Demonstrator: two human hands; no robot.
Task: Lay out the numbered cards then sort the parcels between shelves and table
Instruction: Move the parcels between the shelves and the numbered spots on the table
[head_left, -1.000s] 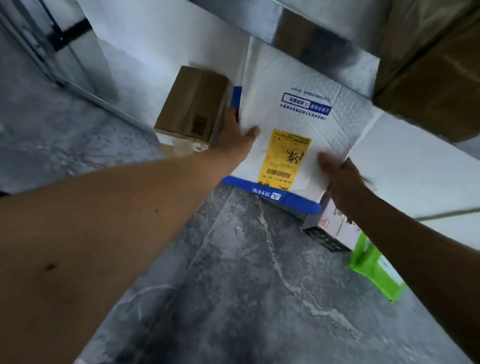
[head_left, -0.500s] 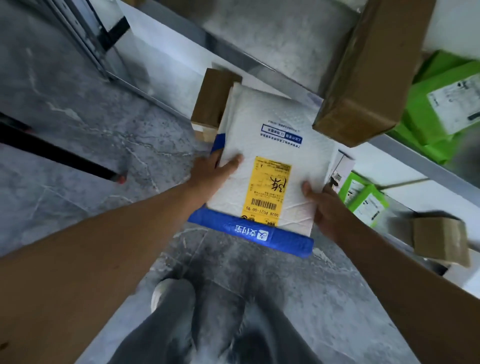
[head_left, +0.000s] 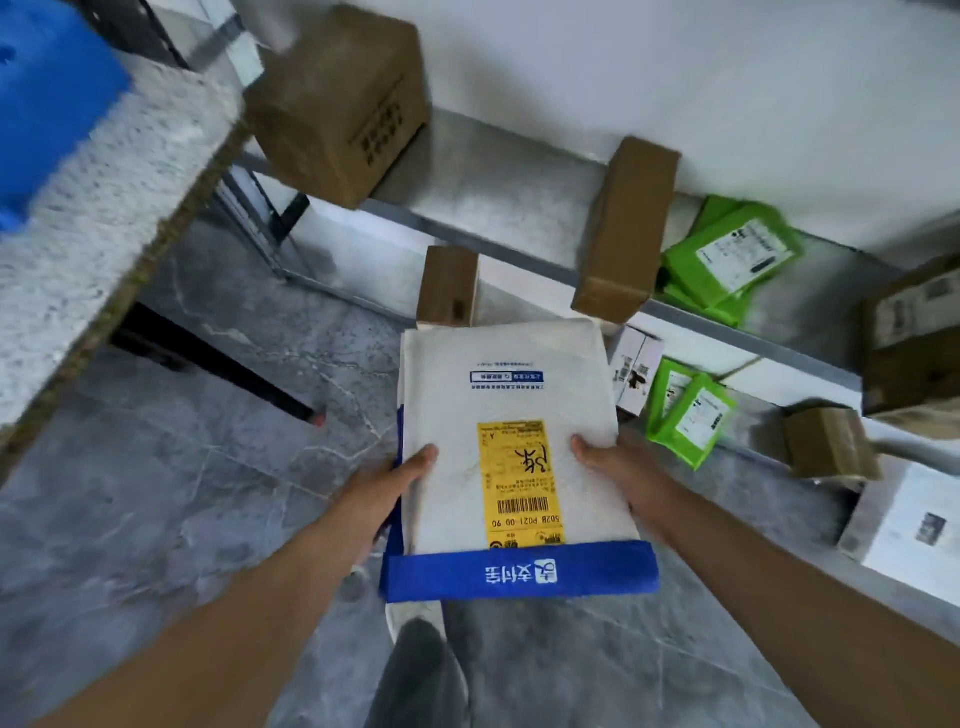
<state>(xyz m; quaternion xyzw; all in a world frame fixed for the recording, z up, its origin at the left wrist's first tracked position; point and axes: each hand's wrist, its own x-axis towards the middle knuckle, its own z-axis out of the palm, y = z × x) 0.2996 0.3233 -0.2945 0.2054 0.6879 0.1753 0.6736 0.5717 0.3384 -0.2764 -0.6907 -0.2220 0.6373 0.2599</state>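
I hold a white padded mailer (head_left: 467, 405) with a blue flap and a yellow label, flat and clear of the shelves, above the floor. My left hand (head_left: 387, 488) grips its left edge, thumb on top. My right hand (head_left: 615, 467) grips its right edge, thumb on top. Behind it stand the metal shelves (head_left: 519, 260) with parcels: a big brown box (head_left: 332, 104), a tall brown box (head_left: 626, 228), green bags (head_left: 732, 257) on the upper level, a small brown box (head_left: 448, 286), a white carton (head_left: 635, 366) and green bags (head_left: 688, 410) lower down.
A speckled table (head_left: 104, 197) with a blue object (head_left: 47, 93) fills the upper left, its dark leg (head_left: 218, 364) reaching the grey marble floor (head_left: 182, 519). More brown boxes (head_left: 831, 441) and a white box (head_left: 909, 525) sit at the right. My leg and shoe (head_left: 421, 649) are below the mailer.
The mailer has come out of the lower shelf toward me and up, still in both hands. My view has risen and pulled back, showing the table and upper shelf.
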